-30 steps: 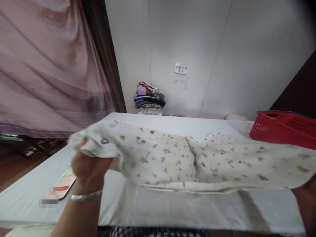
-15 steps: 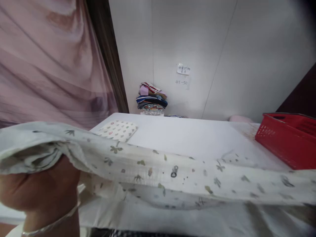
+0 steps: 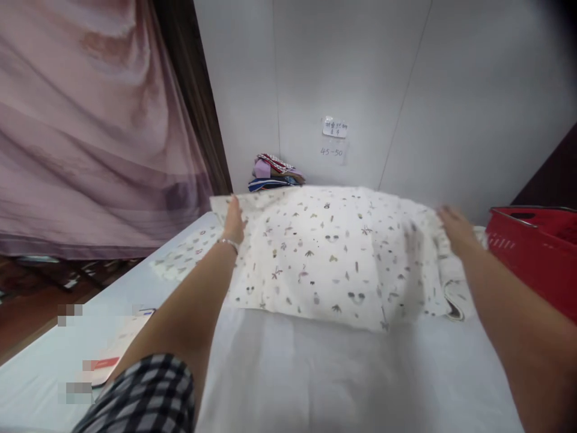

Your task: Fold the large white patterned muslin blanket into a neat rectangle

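Note:
A cream printed cloth [image 3: 333, 252] with small dark motifs billows above the white table [image 3: 315, 373], stretched between both my arms. My left hand [image 3: 234, 221], with a silver bracelet at the wrist, grips the cloth's far left corner. My right hand [image 3: 453, 228] pinches the far right edge, where the fabric bunches and is blurred. Both arms reach forward over the table. A second, smaller printed cloth [image 3: 180, 261] lies flat on the table to the left, partly under the raised one.
A red plastic basket [image 3: 536, 252] stands at the table's right. A stack of folded clothes [image 3: 274, 171] sits against the back wall below two paper notes [image 3: 334, 127]. A pink curtain [image 3: 90, 132] hangs at left. A flat card or phone [image 3: 121, 349] lies near the front left.
The cloth was held close and low in front of me. Now both arms have swung it forward and outward, spread over the middle of the table.

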{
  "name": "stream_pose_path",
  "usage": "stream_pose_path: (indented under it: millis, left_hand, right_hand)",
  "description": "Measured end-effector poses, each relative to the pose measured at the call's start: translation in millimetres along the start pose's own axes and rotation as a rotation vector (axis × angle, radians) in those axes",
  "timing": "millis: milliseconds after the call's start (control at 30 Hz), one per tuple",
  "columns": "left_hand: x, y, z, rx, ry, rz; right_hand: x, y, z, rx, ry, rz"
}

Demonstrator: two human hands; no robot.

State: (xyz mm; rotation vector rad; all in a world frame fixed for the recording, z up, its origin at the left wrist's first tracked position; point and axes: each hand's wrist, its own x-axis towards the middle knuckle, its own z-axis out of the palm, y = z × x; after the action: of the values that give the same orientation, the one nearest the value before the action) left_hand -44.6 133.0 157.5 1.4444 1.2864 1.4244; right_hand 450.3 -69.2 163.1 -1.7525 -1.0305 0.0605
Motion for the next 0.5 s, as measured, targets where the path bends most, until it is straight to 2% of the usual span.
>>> stream_pose_path:
  millis: [33,100,133,200,267,333,400,500]
  left_hand:
    - [-11.9,-19.5,5.1,0.054,-0.022,-0.058]
    - [-42.2,-57.5,7.9,0.264,-0.135,-0.066]
    - [-58.1,-74.5,5.7,0.389,-0.215,-0.079]
    - [-86.7,-102.5,-5.0,0.612,-0.383,-0.066]
    - [-107.7,-122.1,-21.7,0.777,-0.483,0.01]
    - [-121.1,-135.1,-41.1,0.907,-0.51,0.048]
    - [-129.7,-143.2,-60.1,1.016,-0.495,0.029]
    - [-140.1,-148.2,-81.8,1.106,-0.454,0.016]
  right_hand:
    - [-10.7,6.2,15.2,-0.027,-0.056,0.013]
    - [-40.1,29.8,39.5,-0.108,-0.21,0.067]
    - [-57.1,46.7,47.1,-0.144,-0.285,0.097]
    - [-91.4,85.9,52.0,-0.2,-0.328,0.145]
    - [-120.9,124.5,44.8,-0.256,-0.352,0.115]
    - [-142.7,155.0,30.5,-0.302,-0.318,0.048]
    - [-156.9,174.5,13.9,-0.368,-0.274,-0.017]
    - [-166.7,188.0,-10.4,-0.463,-0.187,-0.059]
